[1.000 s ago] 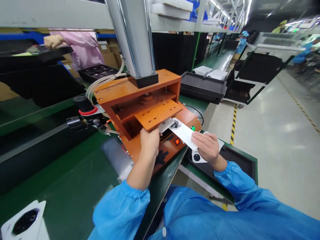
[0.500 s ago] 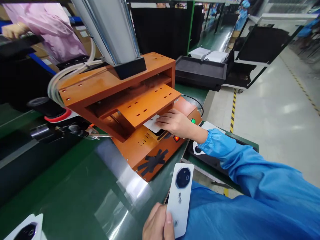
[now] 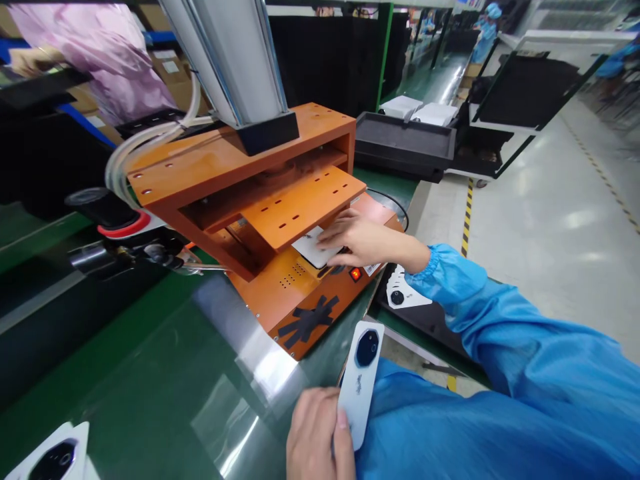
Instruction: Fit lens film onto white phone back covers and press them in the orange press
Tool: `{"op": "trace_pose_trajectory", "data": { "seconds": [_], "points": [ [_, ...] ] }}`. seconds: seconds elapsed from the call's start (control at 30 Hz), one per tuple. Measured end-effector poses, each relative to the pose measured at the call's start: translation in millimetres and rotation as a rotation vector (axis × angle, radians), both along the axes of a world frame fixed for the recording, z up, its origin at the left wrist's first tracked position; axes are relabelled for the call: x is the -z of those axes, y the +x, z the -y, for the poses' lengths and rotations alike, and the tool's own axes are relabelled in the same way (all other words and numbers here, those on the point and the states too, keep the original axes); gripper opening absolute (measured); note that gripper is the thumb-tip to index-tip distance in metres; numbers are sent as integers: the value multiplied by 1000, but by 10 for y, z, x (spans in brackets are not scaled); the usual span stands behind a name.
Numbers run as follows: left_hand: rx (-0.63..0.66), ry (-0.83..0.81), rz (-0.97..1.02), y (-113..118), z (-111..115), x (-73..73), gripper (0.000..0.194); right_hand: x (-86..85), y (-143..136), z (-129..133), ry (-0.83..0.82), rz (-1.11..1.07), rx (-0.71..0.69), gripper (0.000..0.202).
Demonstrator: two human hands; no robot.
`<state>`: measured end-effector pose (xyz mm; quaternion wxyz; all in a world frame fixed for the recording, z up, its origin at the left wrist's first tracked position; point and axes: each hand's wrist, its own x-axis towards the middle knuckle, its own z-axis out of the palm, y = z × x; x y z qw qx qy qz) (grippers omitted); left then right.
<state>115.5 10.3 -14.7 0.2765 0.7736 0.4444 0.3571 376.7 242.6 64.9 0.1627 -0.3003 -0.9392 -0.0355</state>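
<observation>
My left hand point(image 3: 320, 433) is closed around a white phone back cover point(image 3: 361, 390) with a big round black camera area, held upright in front of my body. My right hand point(image 3: 357, 239) reaches under the raised plate of an orange press point(image 3: 265, 293). Its fingers are apart, touching or just above another white phone back cover point(image 3: 313, 247) that lies in the press bed, partly hidden by the hand and the plate. Beside the press, several fanned white covers point(image 3: 407, 293) lie in a black tray point(image 3: 440, 325), partly behind my sleeve.
More white covers point(image 3: 53, 457) lie at the table's near left corner. A silver cylinder point(image 3: 230, 60) tops the press, with clear hoses at its left. A black bin point(image 3: 405, 137) and a cart point(image 3: 530, 90) stand behind. Across the table is a person in pink point(image 3: 95, 53).
The cover in the press now lies flatter and shows more, and my right hand's fingers have spread. The cover in my left hand has tilted and dropped slightly.
</observation>
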Motion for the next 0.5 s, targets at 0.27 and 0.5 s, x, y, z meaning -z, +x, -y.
{"op": "trace_pose_trajectory", "data": {
  "seconds": [0.27,0.5],
  "points": [
    [-90,387,-376,117,-352,69,10,548,162,591,149,-344,313,55],
    [-222,567,-501,116,-472,254,3,1252,686,1079,273,-524,774,35]
  ]
}}
